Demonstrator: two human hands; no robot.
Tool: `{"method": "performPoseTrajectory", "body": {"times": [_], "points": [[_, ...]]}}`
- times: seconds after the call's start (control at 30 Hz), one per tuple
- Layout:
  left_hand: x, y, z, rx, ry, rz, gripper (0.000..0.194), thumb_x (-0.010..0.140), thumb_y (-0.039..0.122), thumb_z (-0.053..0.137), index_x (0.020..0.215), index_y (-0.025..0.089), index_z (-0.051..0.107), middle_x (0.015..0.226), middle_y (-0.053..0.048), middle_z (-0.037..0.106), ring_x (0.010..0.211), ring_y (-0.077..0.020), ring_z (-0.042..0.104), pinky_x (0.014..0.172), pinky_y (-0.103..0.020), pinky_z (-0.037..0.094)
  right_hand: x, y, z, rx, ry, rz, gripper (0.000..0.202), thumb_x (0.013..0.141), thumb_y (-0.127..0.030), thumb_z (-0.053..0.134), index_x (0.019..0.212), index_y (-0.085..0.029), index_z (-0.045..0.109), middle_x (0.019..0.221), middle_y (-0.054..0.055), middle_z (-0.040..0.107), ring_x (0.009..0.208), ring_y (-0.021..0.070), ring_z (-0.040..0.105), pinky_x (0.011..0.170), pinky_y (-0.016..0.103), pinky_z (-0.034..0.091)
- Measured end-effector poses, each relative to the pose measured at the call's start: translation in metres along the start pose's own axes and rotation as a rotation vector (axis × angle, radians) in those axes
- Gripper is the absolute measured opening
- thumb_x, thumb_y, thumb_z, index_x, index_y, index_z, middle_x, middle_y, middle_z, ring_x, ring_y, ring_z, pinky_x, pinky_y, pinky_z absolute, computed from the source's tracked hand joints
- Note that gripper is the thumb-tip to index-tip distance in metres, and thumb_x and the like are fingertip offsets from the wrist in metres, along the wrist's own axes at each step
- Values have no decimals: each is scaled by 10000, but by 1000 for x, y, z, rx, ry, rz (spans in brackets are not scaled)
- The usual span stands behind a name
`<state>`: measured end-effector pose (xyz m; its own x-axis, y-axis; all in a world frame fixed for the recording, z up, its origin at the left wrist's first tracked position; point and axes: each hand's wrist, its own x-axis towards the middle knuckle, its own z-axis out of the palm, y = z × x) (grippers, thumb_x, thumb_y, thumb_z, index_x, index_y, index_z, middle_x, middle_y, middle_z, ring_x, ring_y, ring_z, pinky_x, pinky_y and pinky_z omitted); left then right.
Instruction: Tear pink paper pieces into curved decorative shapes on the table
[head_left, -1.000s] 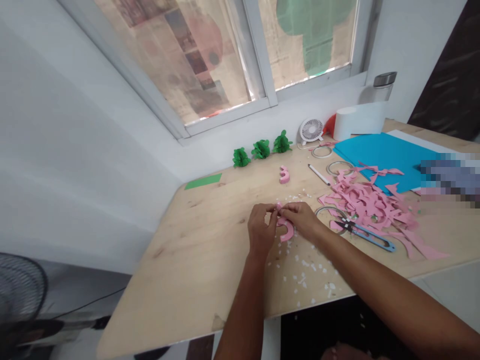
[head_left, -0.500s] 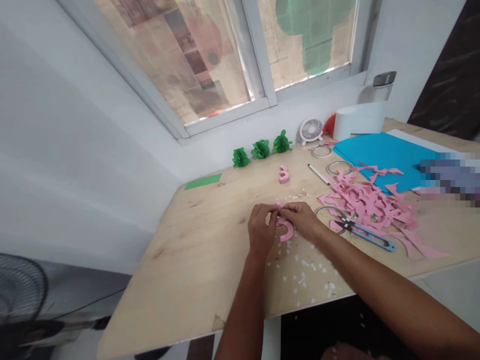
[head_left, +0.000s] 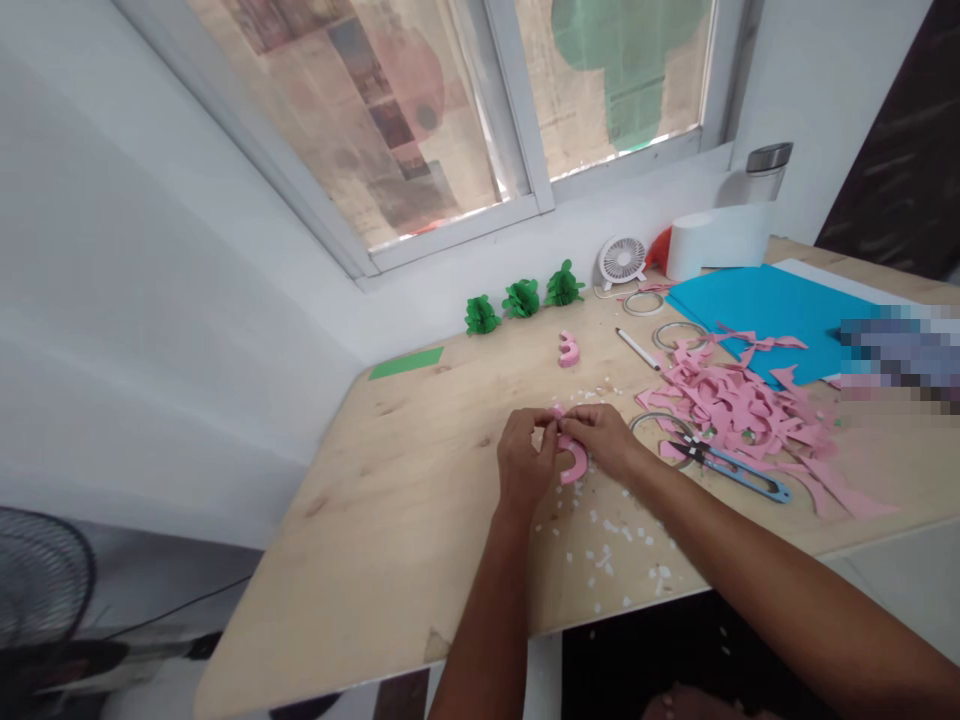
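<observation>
Over the middle of the table, my left hand (head_left: 525, 445) and my right hand (head_left: 598, 432) meet with their fingertips pinched together. Between them is a pink curved paper cutout (head_left: 574, 462), its lower curve showing below the fingers and a small pink bit above. What the fingertips press on is hidden. Farther back lies another pink cutout (head_left: 569, 350), shaped like a 3. To the right, thread snips (head_left: 739, 472) with a blue handle rest beside a ring of tape (head_left: 651, 418). Small white scraps (head_left: 600, 560) are scattered in front of my hands.
Pink paper scraps (head_left: 739, 400) pile up on the right, near blue sheets (head_left: 780, 300). A white pen (head_left: 637, 349) lies behind. Several green paper pieces (head_left: 522, 298) and a small white fan (head_left: 622, 262) stand along the wall. A green strip (head_left: 407, 363) lies back left.
My left hand has shifted very slightly to the right, its fingertips still at the pink paper cutout. Everything else looks the same.
</observation>
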<state>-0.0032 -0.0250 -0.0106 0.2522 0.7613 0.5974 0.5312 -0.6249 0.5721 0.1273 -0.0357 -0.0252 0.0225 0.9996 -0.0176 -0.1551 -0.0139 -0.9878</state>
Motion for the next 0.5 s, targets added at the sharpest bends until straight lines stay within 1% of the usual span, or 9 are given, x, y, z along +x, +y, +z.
{"method": "performPoseTrajectory", "body": {"times": [0.17, 0.37, 0.5], "points": [[0, 0, 0, -5, 9, -38, 77, 784, 210, 537, 836, 177, 584, 798, -33, 621, 746, -144, 570, 677, -282, 444, -1, -4, 1, -37, 9, -1, 212, 668, -332, 571, 569, -145, 558, 480, -48, 458, 458, 73, 371, 442, 212, 265], [0, 2, 0, 11, 21, -91, 58, 775, 223, 548, 794, 173, 571, 754, -19, 613, 718, -136, 562, 681, -278, 434, -3, -9, 0, -178, 4, -41, 184, 696, -295, 540, 617, -139, 598, 534, -27, 549, 493, 87, 448, 454, 202, 295], [0, 2, 0, 27, 52, -116, 78, 760, 250, 569, 749, 174, 556, 714, -11, 602, 693, -134, 552, 663, -271, 427, -4, -10, 0, -253, 2, -76, 208, 716, -297, 518, 583, -149, 578, 522, -22, 557, 494, 98, 468, 455, 208, 296]]}}
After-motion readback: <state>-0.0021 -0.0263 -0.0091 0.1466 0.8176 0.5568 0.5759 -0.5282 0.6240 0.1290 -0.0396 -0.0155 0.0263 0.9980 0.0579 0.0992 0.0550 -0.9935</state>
